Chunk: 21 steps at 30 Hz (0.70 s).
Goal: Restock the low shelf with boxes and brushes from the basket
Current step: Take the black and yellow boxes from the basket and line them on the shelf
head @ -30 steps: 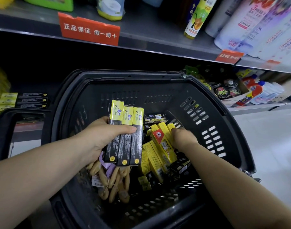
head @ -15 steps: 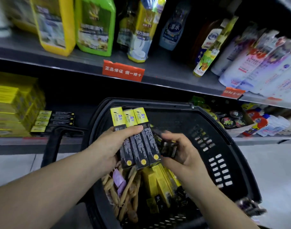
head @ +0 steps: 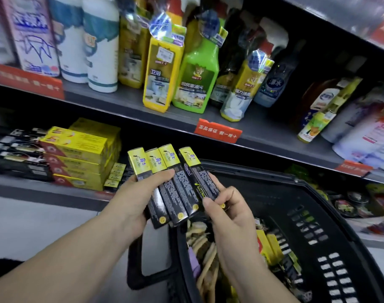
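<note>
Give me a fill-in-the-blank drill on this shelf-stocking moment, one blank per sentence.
1. Together the left hand and right hand hold ___ black-and-yellow boxes.
2. The basket below them is coloured ___.
3. On the upper shelf, the bottle just right of the yellow bottle is coloured ___.
Missing words: four; black; green.

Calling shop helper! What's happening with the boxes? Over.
Left hand grips three boxes, fanned. Right hand pinches a fourth beside them. Not yet on the low shelf. Nothing seen blocking it.
</note>
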{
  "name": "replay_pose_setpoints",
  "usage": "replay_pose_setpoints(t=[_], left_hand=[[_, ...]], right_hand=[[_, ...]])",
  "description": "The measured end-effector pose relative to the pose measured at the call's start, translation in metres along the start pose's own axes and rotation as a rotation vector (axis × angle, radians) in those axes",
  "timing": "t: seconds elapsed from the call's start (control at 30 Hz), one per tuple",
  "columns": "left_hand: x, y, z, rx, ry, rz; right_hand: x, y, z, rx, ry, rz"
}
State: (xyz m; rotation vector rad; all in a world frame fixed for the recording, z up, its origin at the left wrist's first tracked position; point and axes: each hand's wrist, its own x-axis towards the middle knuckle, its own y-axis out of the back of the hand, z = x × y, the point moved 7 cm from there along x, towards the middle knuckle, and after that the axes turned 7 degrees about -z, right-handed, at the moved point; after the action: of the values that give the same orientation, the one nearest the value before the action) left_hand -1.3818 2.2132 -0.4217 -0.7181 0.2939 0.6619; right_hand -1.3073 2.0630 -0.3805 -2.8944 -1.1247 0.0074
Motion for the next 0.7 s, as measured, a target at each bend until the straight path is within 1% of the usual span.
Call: replay_pose_setpoints(t=[0.1, 0.17, 0.2, 0.27, 0.33, 0.4, 0.47, 0.5, 0.57, 0.6, 0.63, 0.67, 0.7], left_hand=[[0.003, 0.016, 0.007, -0.02, 0.006, 0.013], [0.006, 0.023, 0.009, -0.033, 0.012, 0.013], [0.007, 0.027, 0.01, -0.028, 0.012, 0.019], [0.01, 0.037, 0.011, -0.017, 0.012, 0.051], [0.013, 0.05, 0.01, -0.05, 0.03, 0.085], [0.017, 0.067, 0.011, -0.103, 0.058, 0.119], [0.024, 0.087, 0.014, -0.151, 0.062, 0.182], [0.028, 0.096, 0.016, -0.168, 0.053, 0.22], [0.036, 0.114, 0.019, -0.181, 0.025, 0.293], [0.04, 0.121, 0.021, -0.18, 0.007, 0.323], [0.043, 0.127, 0.023, -0.179, -0.011, 0.349], [0.047, 0.132, 0.025, -0.176, -0.024, 0.373], [0.05, 0.136, 0.026, -0.171, -0.03, 0.394]], right_hand=[[0.012, -0.018, 0.003, 0.071, 0.008, -0.095], [0.021, -0.028, 0.003, -0.029, -0.02, -0.165], [0.028, -0.034, 0.004, -0.099, -0.074, -0.209], [0.046, -0.044, 0.015, -0.212, -0.238, -0.275], [0.069, -0.054, 0.024, -0.249, -0.404, -0.309], [0.098, -0.068, 0.026, -0.274, -0.485, -0.316], [0.132, -0.083, 0.033, -0.378, -0.511, -0.329], [0.151, -0.091, 0.038, -0.458, -0.503, -0.34], [0.184, -0.107, 0.049, -0.708, -0.472, -0.374], [0.199, -0.115, 0.059, -0.842, -0.475, -0.421], [0.211, -0.12, 0.068, -0.966, -0.507, -0.424], [0.22, -0.129, 0.073, -1.179, -0.516, -0.461], [0.227, -0.141, 0.078, -1.476, -0.446, -0.556]])
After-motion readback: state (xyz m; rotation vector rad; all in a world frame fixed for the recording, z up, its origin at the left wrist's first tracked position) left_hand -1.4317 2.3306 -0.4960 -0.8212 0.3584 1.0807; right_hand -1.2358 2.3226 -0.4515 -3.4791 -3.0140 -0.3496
